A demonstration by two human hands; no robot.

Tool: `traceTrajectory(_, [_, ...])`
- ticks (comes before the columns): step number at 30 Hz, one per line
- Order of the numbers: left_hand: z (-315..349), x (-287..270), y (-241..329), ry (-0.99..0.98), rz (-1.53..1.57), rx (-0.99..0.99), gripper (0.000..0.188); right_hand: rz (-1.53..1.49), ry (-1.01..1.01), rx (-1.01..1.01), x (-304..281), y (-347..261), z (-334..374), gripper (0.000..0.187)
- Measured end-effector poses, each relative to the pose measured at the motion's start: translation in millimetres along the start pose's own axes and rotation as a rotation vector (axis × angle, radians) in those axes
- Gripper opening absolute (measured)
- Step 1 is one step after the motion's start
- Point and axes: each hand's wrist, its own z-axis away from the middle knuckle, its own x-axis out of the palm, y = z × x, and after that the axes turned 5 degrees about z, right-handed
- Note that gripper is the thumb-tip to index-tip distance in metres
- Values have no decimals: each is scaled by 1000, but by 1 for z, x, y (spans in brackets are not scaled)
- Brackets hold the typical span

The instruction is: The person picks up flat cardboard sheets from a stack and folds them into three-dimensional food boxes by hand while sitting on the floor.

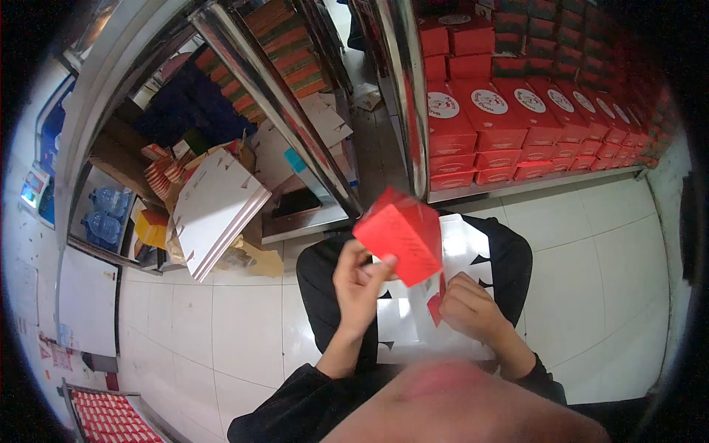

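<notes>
In front of me, tilted over my lap, is a red cardboard box [399, 238]. My left hand [358, 284] grips it from the lower left, with the thumb pressed on its near face. My right hand [469, 306] is curled closed just below and right of the box. A red cardboard flap [434, 308] hangs beside its fingers; what those fingers hold, if anything, is hidden. Under both hands, flat white card sheets [410, 332] with dark notched cuts lie across my lap.
Red boxes with round white labels [526, 100] are stacked on a shelf at the far right. A stack of white card sheets [221, 207] leans at the left by metal posts [277, 103]. At the lower left stands a tray of red-and-white items [111, 417]. White tiles [247, 332] cover the floor.
</notes>
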Motion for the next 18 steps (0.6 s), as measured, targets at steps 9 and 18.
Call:
traceTrajectory(9, [30, -20, -65, -441, -412, 190, 32, -390, 87, 615, -8, -7, 19, 23])
traceTrajectory(18, [12, -74, -51, -1136, -809, 132, 22, -347, 423, 640, -14, 23, 89, 15])
